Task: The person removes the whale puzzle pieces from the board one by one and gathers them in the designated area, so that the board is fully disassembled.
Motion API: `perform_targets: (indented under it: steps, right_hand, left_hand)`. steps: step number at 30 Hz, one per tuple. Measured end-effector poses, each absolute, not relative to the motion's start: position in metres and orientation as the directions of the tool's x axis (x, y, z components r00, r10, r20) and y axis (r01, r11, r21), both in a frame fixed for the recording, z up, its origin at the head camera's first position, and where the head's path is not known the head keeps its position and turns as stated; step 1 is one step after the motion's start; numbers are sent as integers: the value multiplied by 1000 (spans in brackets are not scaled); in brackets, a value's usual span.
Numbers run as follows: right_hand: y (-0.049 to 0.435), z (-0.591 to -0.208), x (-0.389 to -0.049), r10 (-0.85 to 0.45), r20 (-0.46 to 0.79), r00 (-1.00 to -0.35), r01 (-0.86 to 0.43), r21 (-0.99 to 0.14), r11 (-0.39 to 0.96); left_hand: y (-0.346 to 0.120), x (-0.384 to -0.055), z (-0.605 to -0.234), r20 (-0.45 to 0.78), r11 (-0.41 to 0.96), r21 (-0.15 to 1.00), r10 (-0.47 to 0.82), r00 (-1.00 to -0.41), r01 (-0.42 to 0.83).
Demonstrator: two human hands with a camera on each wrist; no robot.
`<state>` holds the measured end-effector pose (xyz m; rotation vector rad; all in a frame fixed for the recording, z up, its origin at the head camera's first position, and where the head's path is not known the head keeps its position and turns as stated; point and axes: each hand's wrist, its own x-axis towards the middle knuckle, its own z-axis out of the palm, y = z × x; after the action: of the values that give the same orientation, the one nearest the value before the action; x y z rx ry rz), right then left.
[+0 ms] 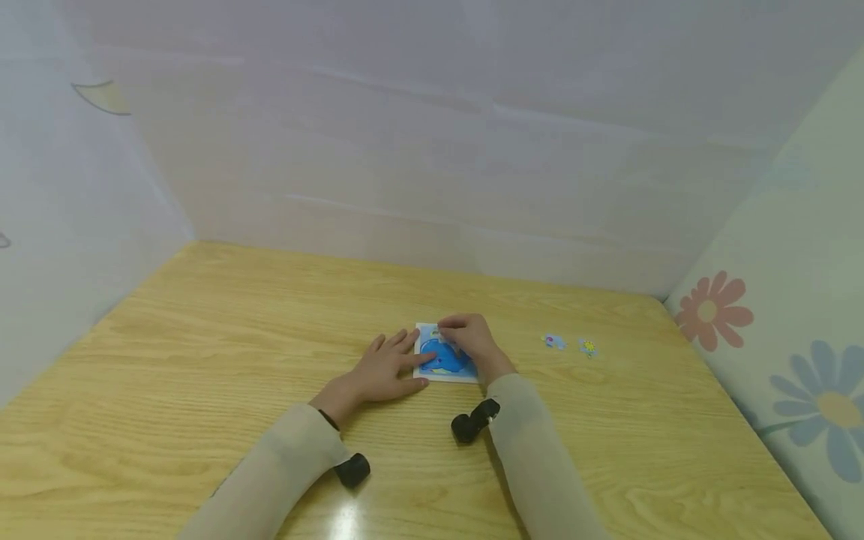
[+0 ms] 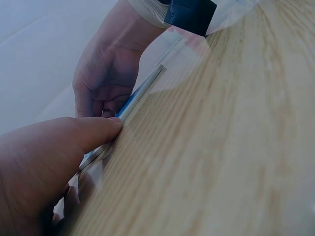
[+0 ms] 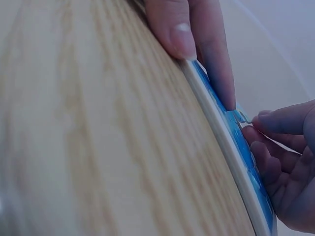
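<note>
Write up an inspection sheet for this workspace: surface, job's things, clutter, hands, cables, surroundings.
Surface: wood-grain tabletop, with a bright glare spot near the front.
Job's things: puzzle board with a white border and blue picture; to its right lie a blue puzzle piece and a yellow-flower puzzle piece.
Clutter: nothing seen.
Hands: left hand spread, index finger on the board; right hand pinches a thin piece at the board.
Cables: nothing seen.
Surroundings: pale back wall; right wall shows a red flower and blue flower.
</note>
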<state>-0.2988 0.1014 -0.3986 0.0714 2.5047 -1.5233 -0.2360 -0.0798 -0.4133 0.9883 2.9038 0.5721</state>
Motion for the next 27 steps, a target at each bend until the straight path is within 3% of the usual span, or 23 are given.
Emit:
perform_targets:
  steps: [12,27]
  right_hand:
    - [100,-394,-299,-148,-137,-979,51,-878,477]
    - [101,-402,-306,-112,-153,-982,80,-870,486]
  left_hand:
    - [-79,-236,-412,94,732,359,589,-803,579]
    - [-77,-238,-415,116,721,355,598,-793,595]
